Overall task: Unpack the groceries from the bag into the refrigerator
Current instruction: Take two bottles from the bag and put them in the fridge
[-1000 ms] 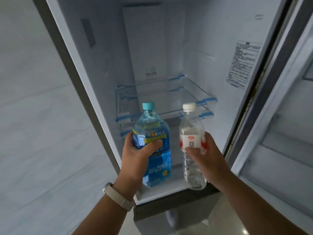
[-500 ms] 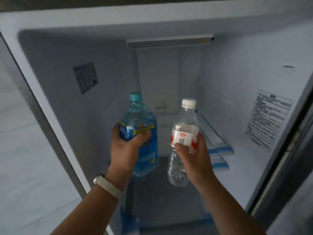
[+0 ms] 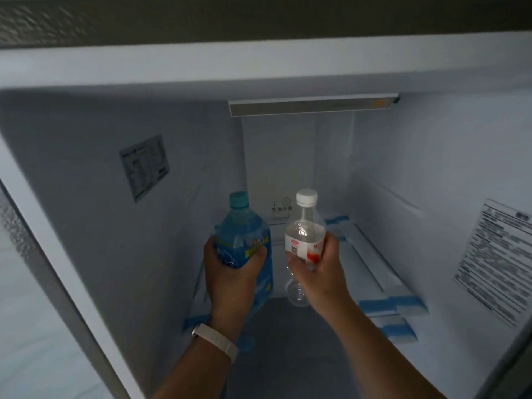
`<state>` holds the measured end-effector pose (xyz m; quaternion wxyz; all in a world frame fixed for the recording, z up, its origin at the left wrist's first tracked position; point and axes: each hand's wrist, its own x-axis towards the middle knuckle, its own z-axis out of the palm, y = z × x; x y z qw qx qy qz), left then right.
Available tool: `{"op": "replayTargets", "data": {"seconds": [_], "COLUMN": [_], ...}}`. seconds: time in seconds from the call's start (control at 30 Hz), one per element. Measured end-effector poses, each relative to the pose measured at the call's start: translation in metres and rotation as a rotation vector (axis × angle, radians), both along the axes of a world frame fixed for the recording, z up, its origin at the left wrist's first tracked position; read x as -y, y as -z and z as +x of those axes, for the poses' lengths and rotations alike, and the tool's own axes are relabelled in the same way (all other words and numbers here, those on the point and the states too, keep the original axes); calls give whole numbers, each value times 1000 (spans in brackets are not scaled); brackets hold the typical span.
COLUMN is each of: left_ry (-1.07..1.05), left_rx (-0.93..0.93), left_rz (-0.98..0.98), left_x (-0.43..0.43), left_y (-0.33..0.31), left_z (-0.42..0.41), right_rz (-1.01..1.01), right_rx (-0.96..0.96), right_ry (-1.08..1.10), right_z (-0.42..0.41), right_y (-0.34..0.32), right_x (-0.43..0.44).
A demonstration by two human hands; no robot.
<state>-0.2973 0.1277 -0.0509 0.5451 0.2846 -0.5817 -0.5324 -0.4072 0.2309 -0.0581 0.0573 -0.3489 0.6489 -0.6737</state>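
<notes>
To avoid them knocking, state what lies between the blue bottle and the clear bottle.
Nothing; head view shows a bare gap between blue bottle and clear bottle, refrigerator wall behind.

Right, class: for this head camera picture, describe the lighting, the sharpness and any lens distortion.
Head view: the fridge is dim inside, its light bar looking unlit; the wide lens bows the top edge; print on the right-wall sticker and the blue bottle in the left hand is too soft to read; small highlights glint on the clear bottle in the right hand.
</notes>
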Motion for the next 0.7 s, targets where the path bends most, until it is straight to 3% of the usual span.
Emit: {"op": "replayTargets", "data": {"seconds": [0.37, 0.7], "left_ry": [-8, 1], "left_rx": [-23, 22], "left_rz": [-67, -106], "left_x": [25, 73], "left_y": [4, 4], "left_z": [-40, -77], "right_rz": [-28, -67], "right_rx": [34, -50], "right_ry": [41, -3], "right_z": [-44, -83], "right_y": [3, 12], "right_x": [60, 116]}}
